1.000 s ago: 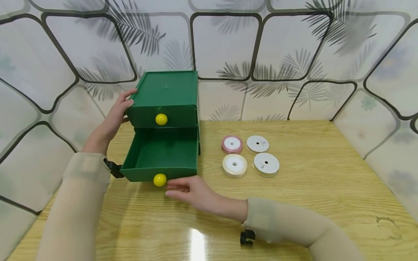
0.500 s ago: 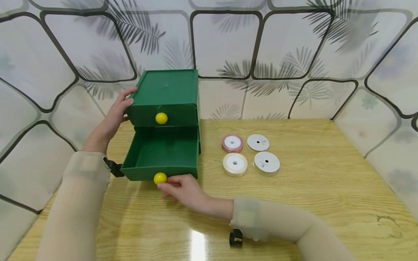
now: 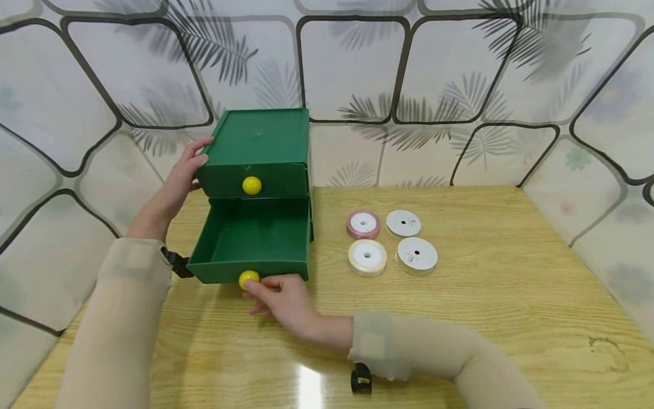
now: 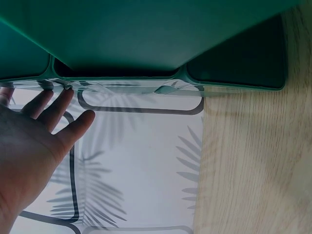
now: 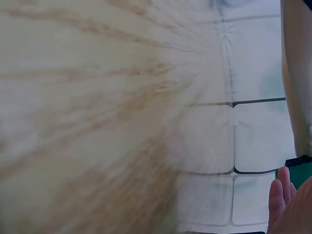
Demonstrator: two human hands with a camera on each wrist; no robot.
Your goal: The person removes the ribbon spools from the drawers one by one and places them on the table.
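A green drawer cabinet (image 3: 258,136) stands on the left of the table. Its lower drawer (image 3: 255,241) is pulled out with nothing inside; the upper one is closed. My left hand (image 3: 176,184) rests against the cabinet's left side, with fairly straight fingers, as the left wrist view also shows along the side panel (image 4: 131,34). At the front of the lower drawer, my right hand (image 3: 288,301) pinches the round yellow knob (image 3: 248,279), the thumb lying over it. Only part of the right hand (image 5: 292,209) enters the right wrist view, and the knob is hidden there.
Right of the cabinet lie several ribbon spools: a pink one (image 3: 363,224), a cream one (image 3: 367,258) and white-faced ones (image 3: 416,255). A patterned cloth (image 3: 352,68) hangs behind and beside the wooden table (image 3: 485,272). The upper drawer has its own yellow knob (image 3: 252,185).
My right hand has moved left from beside the lower drawer's knob and now pinches it. The left hand has kept its place, and the drawer stands out about as far as before.
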